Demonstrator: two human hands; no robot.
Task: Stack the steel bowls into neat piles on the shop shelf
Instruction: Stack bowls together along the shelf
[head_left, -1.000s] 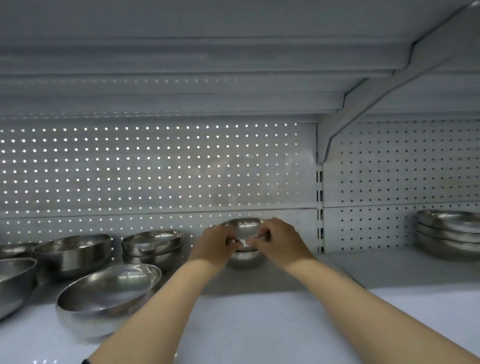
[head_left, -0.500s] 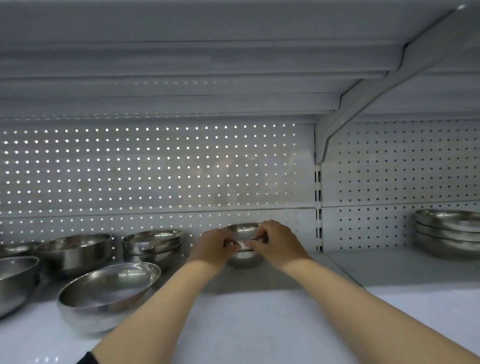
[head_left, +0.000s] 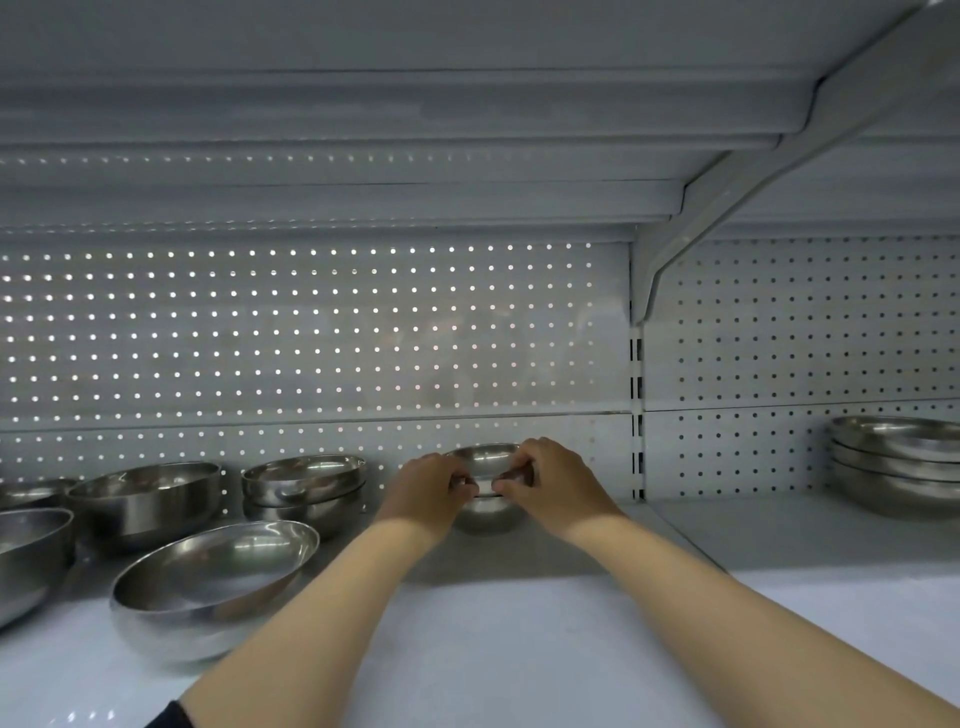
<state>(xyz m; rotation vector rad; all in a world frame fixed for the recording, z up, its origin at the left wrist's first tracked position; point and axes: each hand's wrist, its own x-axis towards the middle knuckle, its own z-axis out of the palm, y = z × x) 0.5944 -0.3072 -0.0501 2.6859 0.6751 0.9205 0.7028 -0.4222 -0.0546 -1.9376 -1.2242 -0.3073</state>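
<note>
"Holding tight? What are the hands doing?"

"Both hands are closed on the small shiny steel bowl. The left hand pinches its left rim and the right hand pinches its right rim. It sits on top of another small steel bowl at the back of the white metal shelf, near the white wall with holes."

"What could go wrong?"

"The top bowl might not sit all the way down. I can't tell, because the fingers hide the gap. If the hands let go while it leans, it could slide off and clang. Steel is slippery. A push could also bump the pile into the wall."

"And the other bowls?"

"The big loose steel bowl at the front tips a bit. An arm pulling back could knock it."
</note>
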